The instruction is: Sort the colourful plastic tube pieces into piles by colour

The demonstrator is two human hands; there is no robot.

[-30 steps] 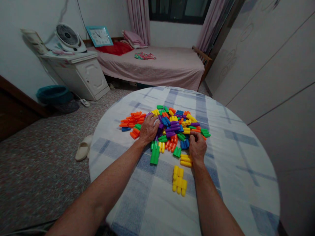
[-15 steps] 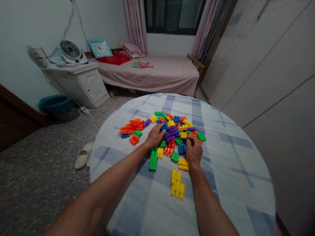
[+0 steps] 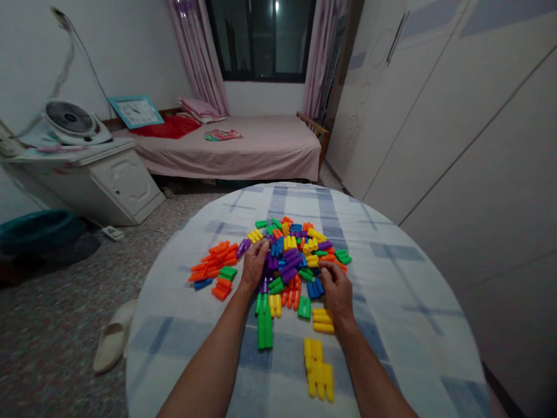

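A heap of small plastic peg blocks (image 3: 300,249) in several colours lies mid-table on the checked cloth (image 3: 391,325). My left hand (image 3: 255,264) rests palm down on the heap's left edge, fingers stretched over purple and yellow pieces. My right hand (image 3: 337,287) sits at the heap's near right edge with its fingers curled down; what they hold is hidden. A joined green stack (image 3: 264,328) lies below my left hand. Two yellow pieces (image 3: 322,319) lie by my right wrist. A joined yellow cluster (image 3: 317,374) is nearer me.
A separate group of orange blocks (image 3: 215,264) lies left of the heap. The round table's edge (image 3: 143,302) drops to a speckled floor with a slipper (image 3: 113,337). Beyond are a white cabinet (image 3: 108,186) with a fan (image 3: 72,119), a bed (image 3: 243,151), and wardrobe doors (image 3: 456,133) on the right.
The view has tilted up and shifted, so the table sits lower in frame. My left hand drew back from the heap's middle to its left edge. My right hand stays at the near right edge.
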